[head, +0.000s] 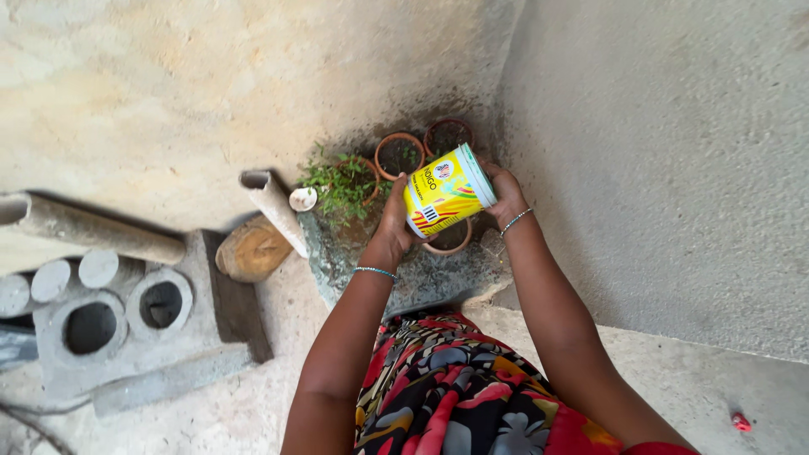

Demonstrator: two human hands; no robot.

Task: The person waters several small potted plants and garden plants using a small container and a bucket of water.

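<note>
1. Head view, the hands: both hands hold a yellow plastic tub (444,193) tipped on its side over a cluster of clay pots; the left hand (394,221) is wrapped round the base end, the right hand (506,192) cups the rim end, fingers curled against the tub, neither hand spread
2. Head view, the tub: it hangs above a small terracotta pot (448,240), its mouth turned towards the corner wall (666,152); whether anything is flowing out cannot be told from here
3. Head view, progress: judging by the tilt, pouring over the pots seems to be in hand; the slab under the pots (438,278) looks dark and damp, which suggests some of them are done
4. Head view, what is left: two more clay pots (399,154) (447,135) and a leafy green plant (341,184) stand just behind; whether their soil is wet cannot be judged
5. Head view, surroundings: grey pipes (271,206) and a concrete block with round holes (126,316) lie well apart to the left
</note>
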